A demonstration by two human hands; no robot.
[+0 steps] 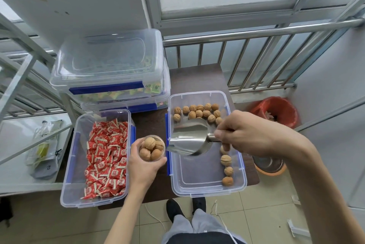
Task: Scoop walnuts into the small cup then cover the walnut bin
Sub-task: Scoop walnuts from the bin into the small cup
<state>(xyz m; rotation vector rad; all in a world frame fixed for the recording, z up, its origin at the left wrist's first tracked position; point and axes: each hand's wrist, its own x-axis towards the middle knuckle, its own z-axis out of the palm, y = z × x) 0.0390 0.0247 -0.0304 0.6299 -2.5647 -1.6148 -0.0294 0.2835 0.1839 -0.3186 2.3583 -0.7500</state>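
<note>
My left hand (145, 166) holds a small clear cup (151, 148) filled with several walnuts, just left of the walnut bin (205, 190). My right hand (248, 134) grips the handle of a steel scoop (189, 138), which looks empty and hovers over the bin with its mouth turned toward the cup. The open clear bin holds loose walnuts (197, 112) along its far end and right side. The lid on top of the stacked bins (108, 56) at the back left may be the bin's cover; I cannot tell.
An open bin of red wrapped candies (104, 156) sits left of the cup. Stacked lidded bins stand behind it. All rest on a small dark table (195, 79) beside a metal railing (256, 32). A red-lined waste bin (276, 111) stands on the floor at right.
</note>
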